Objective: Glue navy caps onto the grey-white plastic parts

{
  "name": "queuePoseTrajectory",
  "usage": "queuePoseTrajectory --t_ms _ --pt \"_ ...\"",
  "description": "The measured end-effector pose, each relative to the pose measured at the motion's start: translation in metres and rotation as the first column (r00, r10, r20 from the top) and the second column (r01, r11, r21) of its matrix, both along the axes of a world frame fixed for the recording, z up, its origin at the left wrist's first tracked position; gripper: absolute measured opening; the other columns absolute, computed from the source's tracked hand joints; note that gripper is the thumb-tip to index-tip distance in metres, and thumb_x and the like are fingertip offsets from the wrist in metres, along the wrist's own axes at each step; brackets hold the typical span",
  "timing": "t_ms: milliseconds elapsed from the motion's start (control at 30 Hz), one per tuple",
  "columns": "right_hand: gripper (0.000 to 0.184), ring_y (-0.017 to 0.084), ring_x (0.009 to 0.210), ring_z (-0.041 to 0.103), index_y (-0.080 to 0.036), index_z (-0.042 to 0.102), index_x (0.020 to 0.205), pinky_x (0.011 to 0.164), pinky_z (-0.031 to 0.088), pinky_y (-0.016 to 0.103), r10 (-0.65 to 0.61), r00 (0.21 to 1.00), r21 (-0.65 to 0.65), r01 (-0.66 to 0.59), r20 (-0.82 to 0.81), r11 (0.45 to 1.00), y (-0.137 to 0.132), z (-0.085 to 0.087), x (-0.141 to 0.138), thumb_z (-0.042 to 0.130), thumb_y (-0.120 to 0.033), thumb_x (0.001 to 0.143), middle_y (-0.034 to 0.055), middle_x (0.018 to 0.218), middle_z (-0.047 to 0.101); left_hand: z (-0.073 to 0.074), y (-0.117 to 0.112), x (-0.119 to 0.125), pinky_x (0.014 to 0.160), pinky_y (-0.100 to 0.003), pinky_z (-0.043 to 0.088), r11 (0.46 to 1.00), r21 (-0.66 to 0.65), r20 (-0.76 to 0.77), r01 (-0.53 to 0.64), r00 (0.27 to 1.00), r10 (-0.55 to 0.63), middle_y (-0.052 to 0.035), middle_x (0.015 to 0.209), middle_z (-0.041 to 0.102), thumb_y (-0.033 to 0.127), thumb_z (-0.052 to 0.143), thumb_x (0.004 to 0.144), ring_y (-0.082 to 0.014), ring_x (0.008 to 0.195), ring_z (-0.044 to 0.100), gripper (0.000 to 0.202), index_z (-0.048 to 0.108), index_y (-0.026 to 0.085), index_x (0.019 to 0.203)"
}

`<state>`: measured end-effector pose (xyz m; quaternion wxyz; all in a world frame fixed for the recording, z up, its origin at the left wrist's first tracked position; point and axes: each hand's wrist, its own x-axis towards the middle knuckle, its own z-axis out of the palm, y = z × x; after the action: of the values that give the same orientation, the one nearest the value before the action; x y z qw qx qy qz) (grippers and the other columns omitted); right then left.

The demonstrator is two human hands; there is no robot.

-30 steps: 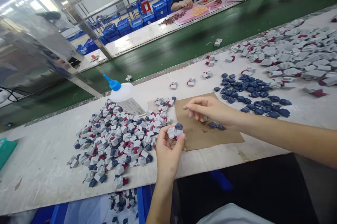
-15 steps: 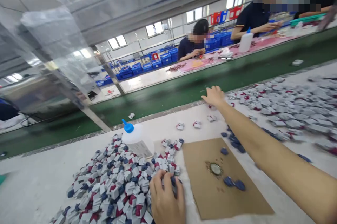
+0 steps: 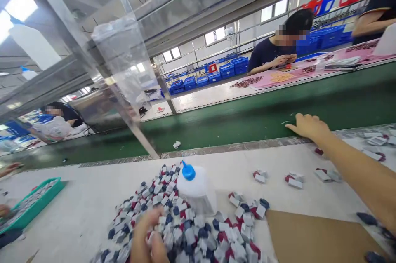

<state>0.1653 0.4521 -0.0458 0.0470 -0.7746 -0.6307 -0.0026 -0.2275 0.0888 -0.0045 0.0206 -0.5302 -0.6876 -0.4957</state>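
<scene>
The left hand (image 3: pixel 141 243), blurred, is at the near side of the pile (image 3: pixel 198 234), finger and thumb parted, with no part seen gripped. The right hand (image 3: pixel 312 127) extends over the belt (image 3: pixel 241 118); its fingertips are hidden, so whether it holds anything cannot be told. The pile lies on the desk (image 3: pixel 86 197), around the base of the bottle (image 3: pixel 198 191) and near the board (image 3: pixel 315 234). Three loose parts (image 3: pixel 293 180) lie near the right forearm. Caution: a low sweep of that forearm could displace them. A knock from the left hand could spread the pile or tip the bottle. A part released beyond the desk edge could land on the belt, where one stray part (image 3: pixel 176 144) lies.
</scene>
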Motion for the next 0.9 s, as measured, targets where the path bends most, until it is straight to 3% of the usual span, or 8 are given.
queuePoseTrajectory --t_ms 133,200,300,433,567,733,800,900 --pt "0.042 0.020 0.094 0.055 -0.016 0.047 0.119 0.078 0.047 0.040 0.128 0.990 0.062 -0.132 0.067 0.989 0.018 -0.008 -0.006 0.044 -0.045 0.089 0.0092 0.112 0.053 0.016 0.143 -0.066 0.089 -0.038 0.045 0.967 -0.252 -0.143 0.041 0.987 -0.079 -0.0140 0.122 0.055 0.033 0.028 0.092 -0.0216 0.111 0.053 0.040 0.043 0.015 0.124" --pt "0.035 0.018 0.089 0.056 -0.015 0.051 0.113 0.076 0.047 0.038 0.190 0.978 0.083 -0.197 0.086 0.977 0.027 -0.010 -0.011 0.046 -0.041 0.089 0.0076 0.108 0.055 0.008 0.207 -0.076 0.094 -0.040 0.041 0.925 -0.378 -0.237 0.046 0.961 -0.145 -0.0167 0.129 0.051 0.032 0.041 0.086 -0.0262 0.119 0.047 0.043 0.045 0.013 0.124" --pt "0.024 0.017 0.085 0.057 -0.013 0.057 0.100 0.074 0.046 0.035 0.283 0.955 0.114 -0.292 0.092 0.950 0.032 -0.001 -0.016 0.047 -0.033 0.089 0.0077 0.101 0.058 -0.011 0.261 -0.071 0.094 -0.050 0.037 0.864 -0.501 -0.368 -0.044 0.915 -0.166 -0.0192 0.128 0.050 0.029 0.052 0.081 -0.0339 0.124 0.040 0.042 0.051 0.013 0.120" --pt "0.027 0.023 0.087 0.059 -0.014 0.059 0.098 0.070 0.044 0.033 0.408 0.911 0.178 -0.411 0.056 0.894 0.002 0.032 -0.016 0.038 -0.028 0.090 0.0136 0.101 0.058 -0.020 0.270 -0.066 0.088 -0.048 0.042 0.798 -0.571 -0.488 -0.191 0.861 -0.143 -0.0101 0.109 0.059 0.028 0.052 0.084 -0.0253 0.108 0.052 0.026 0.057 0.014 0.106" --pt "0.032 0.019 0.082 0.059 -0.021 0.058 0.104 0.069 0.044 0.028 0.601 0.798 0.156 -0.589 -0.044 0.793 -0.074 0.053 -0.016 0.038 -0.040 0.088 0.0062 0.095 0.063 -0.011 0.261 -0.075 0.082 -0.043 0.046 0.760 -0.543 -0.569 -0.358 0.822 -0.019 -0.0096 0.112 0.055 0.029 0.051 0.085 -0.0233 0.102 0.052 0.025 0.056 0.014 0.104" --pt "0.038 0.022 0.084 0.059 -0.015 0.057 0.109 0.070 0.045 0.031 0.738 0.619 0.072 -0.751 -0.271 0.656 -0.162 0.037 -0.009 0.046 -0.041 0.084 0.0113 0.100 0.061 0.005 0.248 -0.082 0.079 -0.040 0.047 0.749 -0.478 -0.571 -0.458 0.811 0.131 -0.0086 0.110 0.053 0.025 0.050 0.085 -0.0212 0.099 0.052 0.019 0.056 0.013 0.098" --pt "0.043 0.024 0.091 0.057 -0.014 0.055 0.115 0.073 0.045 0.033 0.744 0.597 0.037 -0.772 -0.301 0.635 -0.179 0.030 -0.003 0.047 -0.042 0.084 0.0138 0.104 0.059 0.010 0.244 -0.081 0.078 -0.039 0.046 0.776 -0.460 -0.531 -0.431 0.834 0.149 -0.0078 0.104 0.053 0.018 0.048 0.084 -0.0219 0.100 0.050 0.010 0.056 0.012 0.083" --pt "0.049 0.026 0.104 0.052 -0.015 0.047 0.126 0.083 0.043 0.036 0.780 0.560 0.045 -0.804 -0.278 0.593 -0.194 0.035 0.012 0.047 -0.043 0.085 0.0153 0.115 0.054 0.015 0.242 -0.078 0.076 -0.045 0.043 0.831 -0.436 -0.410 -0.347 0.898 0.160 -0.0076 0.083 0.048 0.007 0.043 0.077 -0.0313 0.107 0.044 0.028 0.034 0.015 0.051"
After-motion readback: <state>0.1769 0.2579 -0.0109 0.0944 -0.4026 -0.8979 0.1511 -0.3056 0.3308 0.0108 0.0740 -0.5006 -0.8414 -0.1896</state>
